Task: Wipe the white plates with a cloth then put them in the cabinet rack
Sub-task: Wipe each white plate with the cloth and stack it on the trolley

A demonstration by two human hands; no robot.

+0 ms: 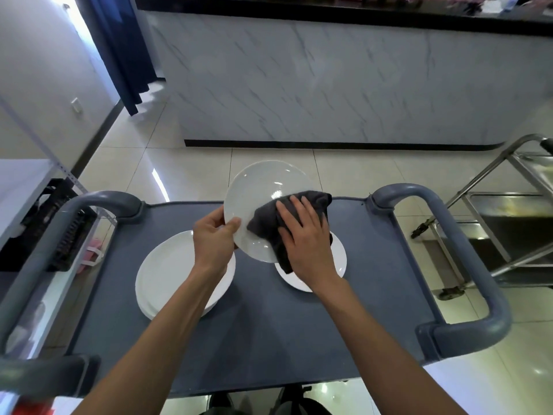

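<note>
1. Two bare forearms reach in from the bottom edge, cut off above the elbows, over a grey cart top [257,339] with rounded handles
2. The left hand [213,238] grips the raised white plate [263,205] at its left rim, thumb on the face, fingers curled behind and hidden
3. The right hand [305,235] presses a dark cloth [269,226] flat on that plate, fingers straight and slightly spread
4. The plate is held tilted above the cart, between the other plates
5. A stack of white plates [167,274] sits on the left, partly behind the left wrist; its count is unclear
6. Another plate [339,259] lies mostly hidden under the right hand
7. A steel trolley [502,223] is cut off at the right edge
</note>
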